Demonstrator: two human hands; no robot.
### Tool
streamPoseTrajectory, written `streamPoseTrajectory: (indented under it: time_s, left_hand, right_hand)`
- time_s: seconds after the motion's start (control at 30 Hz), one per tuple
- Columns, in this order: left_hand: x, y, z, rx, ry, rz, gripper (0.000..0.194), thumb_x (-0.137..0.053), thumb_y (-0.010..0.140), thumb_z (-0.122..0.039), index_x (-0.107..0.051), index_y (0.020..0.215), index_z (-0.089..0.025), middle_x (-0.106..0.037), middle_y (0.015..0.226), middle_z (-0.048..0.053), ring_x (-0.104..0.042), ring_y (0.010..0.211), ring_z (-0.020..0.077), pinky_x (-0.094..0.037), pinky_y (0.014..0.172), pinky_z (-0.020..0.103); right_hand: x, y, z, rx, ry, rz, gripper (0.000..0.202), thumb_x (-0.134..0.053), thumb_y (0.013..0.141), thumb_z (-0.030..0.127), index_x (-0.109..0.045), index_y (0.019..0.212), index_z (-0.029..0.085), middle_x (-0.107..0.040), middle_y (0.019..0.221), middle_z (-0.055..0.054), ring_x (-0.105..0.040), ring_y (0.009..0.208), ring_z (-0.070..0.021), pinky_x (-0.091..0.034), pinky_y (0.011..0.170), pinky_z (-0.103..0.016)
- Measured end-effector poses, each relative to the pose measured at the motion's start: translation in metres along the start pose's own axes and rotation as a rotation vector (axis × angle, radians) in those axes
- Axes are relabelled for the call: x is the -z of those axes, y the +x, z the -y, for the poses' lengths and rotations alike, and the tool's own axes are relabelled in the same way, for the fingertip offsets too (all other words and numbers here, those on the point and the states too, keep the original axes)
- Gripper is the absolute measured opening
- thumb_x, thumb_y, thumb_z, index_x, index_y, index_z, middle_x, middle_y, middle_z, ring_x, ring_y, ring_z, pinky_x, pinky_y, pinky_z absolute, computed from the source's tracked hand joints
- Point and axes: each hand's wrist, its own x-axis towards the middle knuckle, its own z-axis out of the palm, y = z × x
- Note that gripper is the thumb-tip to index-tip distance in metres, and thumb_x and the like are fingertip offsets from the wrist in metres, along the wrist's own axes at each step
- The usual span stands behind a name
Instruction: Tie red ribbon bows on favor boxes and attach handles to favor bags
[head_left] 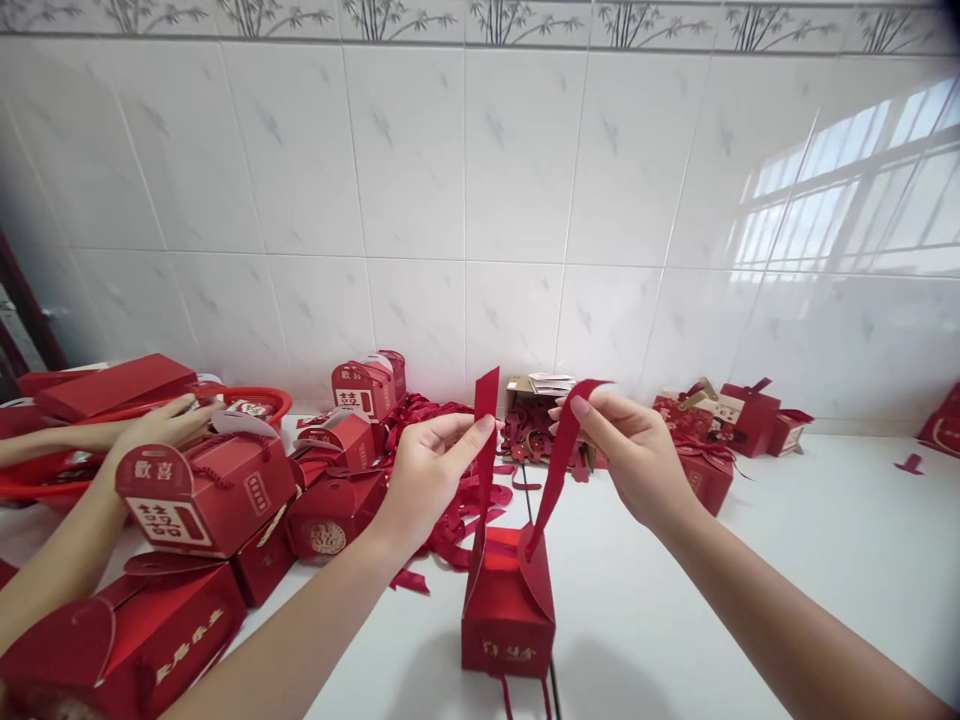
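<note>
While the left hand (435, 470) and right hand (634, 445) pinch red ribbon ends (556, 470) above the gift box (508, 610), ribbon-tying seems in hand, the next move calling for even tension.

A gift box (508, 625) is set on a table (660, 600), loose ribbons (447, 538) heaped behind it to the left; other boxes (232, 498) are clustered farther left before a basin (279, 402); more boxes (756, 422) are placed right, near the wall (525, 150).
</note>
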Motion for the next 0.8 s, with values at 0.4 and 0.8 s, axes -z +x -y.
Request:
streamPoseTrajectory:
  time_s: [0.4,0.8]
  left_hand:
    - [-0.001,0.001,0.0,0.045,-0.132,0.024,0.027,-0.064,0.08,-0.044,-0.072,0.08,-0.019,-0.069,0.073,0.001,-0.059,0.064,0.0124,-0.049,0.064,0.024]
    - [-0.02,-0.004,-0.021,0.15,0.027,0.263,0.026,-0.069,0.075,-0.035,-0.066,0.059,-0.015,-0.06,0.055,0.0,-0.056,0.053,0.0118,-0.048,0.053,0.022]
  right_hand:
    - [-0.007,0.006,0.004,-0.155,0.192,0.007,0.026,-0.075,0.072,0.041,-0.068,0.082,0.017,-0.068,0.072,-0.003,-0.06,0.054,-0.0123,-0.04,0.038,-0.02]
    - [-0.006,0.004,0.005,-0.164,0.034,0.271,0.014,-0.066,0.076,0.024,-0.075,0.084,0.016,-0.052,0.051,0.004,-0.042,0.047,-0.0068,-0.035,0.046,-0.022]
